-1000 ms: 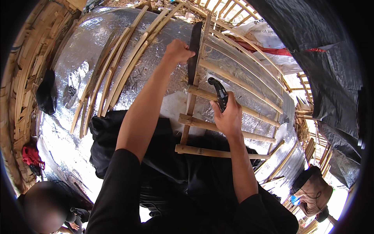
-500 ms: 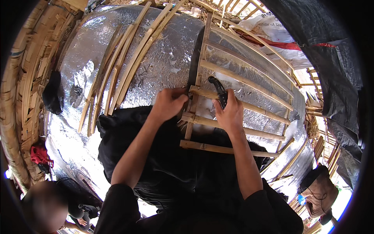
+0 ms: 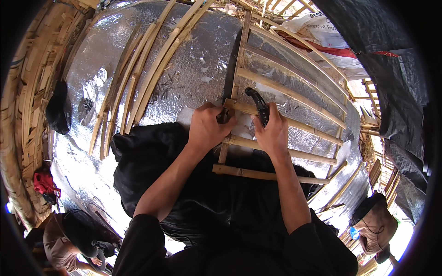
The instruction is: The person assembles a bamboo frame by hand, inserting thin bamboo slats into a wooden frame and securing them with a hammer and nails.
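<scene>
A ladder-like bamboo frame [image 3: 290, 89] lies before me, its near end across my lap. My left hand [image 3: 208, 126] is at its left side rail, fingers closed around something dark, mostly hidden by them. A long, flat dark strip [image 3: 233, 62] runs beside that rail down to these fingers; I cannot tell whether they grip it. My right hand [image 3: 271, 131] is closed on a black tool with a curved, studded handle [image 3: 258, 101], its hooked end pointing away from me. The tool's lower part is hidden in the palm, above one of the frame's crosspieces [image 3: 306, 129].
Loose bamboo strips [image 3: 159, 69] lie on the silvery sheet [image 3: 198, 83] to the left. A black item [image 3: 57, 108] and a red one [image 3: 46, 184] are at the left edge. One person [image 3: 64, 244] sits low left, another [image 3: 375, 225] low right. Dark sheeting [image 3: 391, 78] hangs right.
My left hand has moved slightly right and nearer to me, its fingers now at the side rail's joint. My right hand and tool stay nearly still. The person at lower left has bent or turned.
</scene>
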The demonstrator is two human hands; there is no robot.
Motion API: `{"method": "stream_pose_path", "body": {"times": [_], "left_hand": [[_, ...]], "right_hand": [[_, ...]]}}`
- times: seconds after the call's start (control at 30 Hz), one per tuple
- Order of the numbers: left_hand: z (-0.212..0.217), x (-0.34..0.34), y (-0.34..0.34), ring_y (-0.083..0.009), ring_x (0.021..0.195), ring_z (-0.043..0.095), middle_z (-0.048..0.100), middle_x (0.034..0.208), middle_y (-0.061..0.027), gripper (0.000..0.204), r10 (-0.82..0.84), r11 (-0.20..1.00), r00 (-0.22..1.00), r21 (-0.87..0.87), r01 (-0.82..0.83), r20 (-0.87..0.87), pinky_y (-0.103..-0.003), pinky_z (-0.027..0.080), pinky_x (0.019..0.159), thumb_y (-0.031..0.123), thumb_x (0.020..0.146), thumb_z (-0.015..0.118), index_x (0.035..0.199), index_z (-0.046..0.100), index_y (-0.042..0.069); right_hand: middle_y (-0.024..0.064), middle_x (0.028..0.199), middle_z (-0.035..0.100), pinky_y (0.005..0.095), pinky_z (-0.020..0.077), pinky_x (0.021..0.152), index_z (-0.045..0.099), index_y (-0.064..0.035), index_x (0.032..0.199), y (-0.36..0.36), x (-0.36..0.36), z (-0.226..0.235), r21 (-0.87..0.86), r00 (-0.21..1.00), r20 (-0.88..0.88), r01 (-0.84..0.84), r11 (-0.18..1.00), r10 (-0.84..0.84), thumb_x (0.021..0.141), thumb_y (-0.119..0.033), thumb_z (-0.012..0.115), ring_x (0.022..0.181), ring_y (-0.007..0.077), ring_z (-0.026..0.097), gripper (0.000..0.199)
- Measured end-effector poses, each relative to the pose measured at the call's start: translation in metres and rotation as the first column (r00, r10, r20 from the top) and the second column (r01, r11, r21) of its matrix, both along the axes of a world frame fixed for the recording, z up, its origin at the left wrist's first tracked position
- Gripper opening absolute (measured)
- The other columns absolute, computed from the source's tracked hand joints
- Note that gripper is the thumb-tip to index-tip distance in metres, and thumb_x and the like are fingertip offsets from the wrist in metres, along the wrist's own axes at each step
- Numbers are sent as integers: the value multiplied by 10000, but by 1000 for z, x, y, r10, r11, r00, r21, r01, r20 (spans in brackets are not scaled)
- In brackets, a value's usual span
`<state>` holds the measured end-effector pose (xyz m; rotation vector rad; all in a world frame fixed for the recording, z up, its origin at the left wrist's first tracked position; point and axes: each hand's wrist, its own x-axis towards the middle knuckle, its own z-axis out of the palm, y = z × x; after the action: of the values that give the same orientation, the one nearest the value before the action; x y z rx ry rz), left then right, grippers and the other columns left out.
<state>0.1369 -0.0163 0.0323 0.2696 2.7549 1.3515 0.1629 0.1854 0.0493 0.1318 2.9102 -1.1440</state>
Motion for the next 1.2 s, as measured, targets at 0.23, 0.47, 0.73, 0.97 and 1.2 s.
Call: {"method": "stream_pose_path", "body": {"times": [0.23,0.47,0.73,0.97,1.2], "left_hand": [[9,1,7,-345,681,689,682,763,-198,272,21,998,999,-64,-18,35,-404,555,667,228,743,826,836,747,-15],[2,-1,1,-373,704,692,670,756,-225,302,-41,999,996,-19,43,83,-437,560,672,249,745,815,862,744,-21],[-11,-5,-17,-278,762,757,736,803,-219,261,58,936,903,290,-197,426,-368,579,727,128,873,611,1026,728,-49],[10,-9,-46,-213,811,753,751,854,-181,264,-227,974,749,141,178,622,-333,578,731,60,888,553,1053,713,-70],[6,2,-7,-192,808,739,749,961,-148,310,-18,966,935,247,-75,353,-304,568,737,136,928,702,1182,674,-40]], "right_hand": [[220,860,684,495,527,668,557,-3,1053,2,0,-2,17,1000,-30,-8,1000,8,830,-73,766,791,445,687,314],[186,835,695,457,540,659,567,-2,983,1,-6,7,-55,998,-61,-38,998,35,824,-154,826,771,401,707,340],[175,847,709,434,550,661,572,-25,962,1,-4,4,-60,995,-102,-8,998,2,818,-153,837,777,379,718,327],[204,846,698,467,547,634,548,-18,1023,6,-4,-7,-13,996,-86,-16,1000,15,818,-156,838,778,416,712,381],[209,860,698,473,551,642,549,-15,1035,3,-5,-7,7,993,-118,-20,1000,20,822,-167,834,796,423,713,387]]}}
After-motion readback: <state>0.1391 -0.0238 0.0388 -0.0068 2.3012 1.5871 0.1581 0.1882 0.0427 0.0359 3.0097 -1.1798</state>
